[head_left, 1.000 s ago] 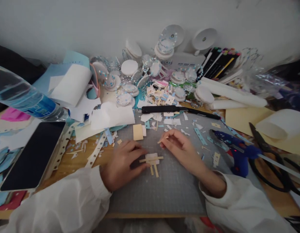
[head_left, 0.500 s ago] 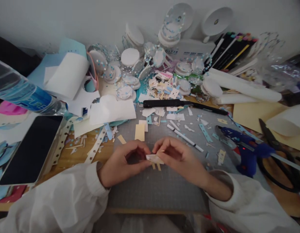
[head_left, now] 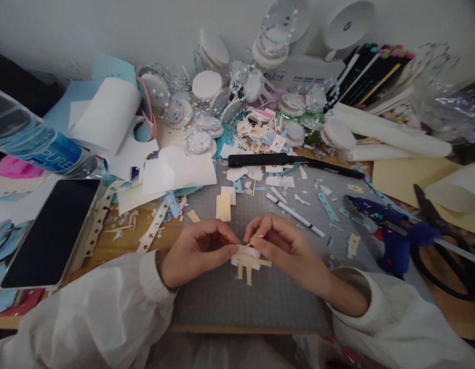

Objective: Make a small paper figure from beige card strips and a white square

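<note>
Between both sets of fingertips is a small white paper piece (head_left: 254, 260) crossed by narrow pale-yellow paper strips, two of which stick out toward me. My left hand (head_left: 202, 251) pinches its left edge between thumb and fingers. At the upper right, my right hand (head_left: 285, 251) is closed on the same piece, a strip end showing at its fingertips. The hands hold it just above the grey cutting mat (head_left: 245, 307). Beyond them lie a pale-yellow paper rectangle (head_left: 223, 207) and a white pen (head_left: 295, 215).
A blue glue gun (head_left: 393, 230) with a red light and black scissors (head_left: 447, 251) lie at the right. At left are a phone (head_left: 53, 230) and a tilted water bottle (head_left: 48, 148). A black-handled knife (head_left: 260, 160), paper scraps and several white disc ornaments (head_left: 206, 86) crowd the back.
The white piece has tipped so its face with the crossing yellow strips shows more. My hands stay in nearly the same place, and the view has shifted slightly.
</note>
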Action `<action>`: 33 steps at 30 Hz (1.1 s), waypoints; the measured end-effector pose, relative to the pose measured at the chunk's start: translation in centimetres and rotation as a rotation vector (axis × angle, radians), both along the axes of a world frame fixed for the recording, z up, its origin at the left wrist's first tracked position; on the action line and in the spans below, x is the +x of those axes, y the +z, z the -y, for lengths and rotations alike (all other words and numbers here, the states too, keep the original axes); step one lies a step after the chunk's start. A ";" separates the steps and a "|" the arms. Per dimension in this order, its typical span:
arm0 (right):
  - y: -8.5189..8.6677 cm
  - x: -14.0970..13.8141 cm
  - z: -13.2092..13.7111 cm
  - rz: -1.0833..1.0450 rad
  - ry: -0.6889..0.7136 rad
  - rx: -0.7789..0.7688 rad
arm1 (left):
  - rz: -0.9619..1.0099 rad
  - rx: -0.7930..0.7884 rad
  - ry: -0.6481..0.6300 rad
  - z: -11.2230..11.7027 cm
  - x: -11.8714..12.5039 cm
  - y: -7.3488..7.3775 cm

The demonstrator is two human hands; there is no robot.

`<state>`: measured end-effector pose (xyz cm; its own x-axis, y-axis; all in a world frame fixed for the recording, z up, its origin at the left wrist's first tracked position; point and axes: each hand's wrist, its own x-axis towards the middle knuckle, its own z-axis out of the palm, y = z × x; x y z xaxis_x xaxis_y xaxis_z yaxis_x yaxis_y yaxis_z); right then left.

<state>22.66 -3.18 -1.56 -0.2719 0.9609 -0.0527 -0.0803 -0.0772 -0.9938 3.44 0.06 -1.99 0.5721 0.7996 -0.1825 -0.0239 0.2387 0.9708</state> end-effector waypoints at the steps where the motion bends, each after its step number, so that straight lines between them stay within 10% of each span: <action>1: -0.1 -0.1 0.0 0.006 0.004 0.009 | -0.004 -0.002 -0.001 0.0 0.0 0.0; 20: -0.8 -0.5 0.2 0.036 -0.105 0.115 | 0.005 0.000 -0.027 -0.1 -0.1 0.0; 29: -0.5 0.5 0.5 0.435 -0.316 0.588 | -0.232 0.569 0.067 -0.4 -0.2 0.1; 33: -0.4 0.4 1.0 0.697 -0.336 0.892 | -0.129 0.499 0.096 -0.3 -0.2 0.4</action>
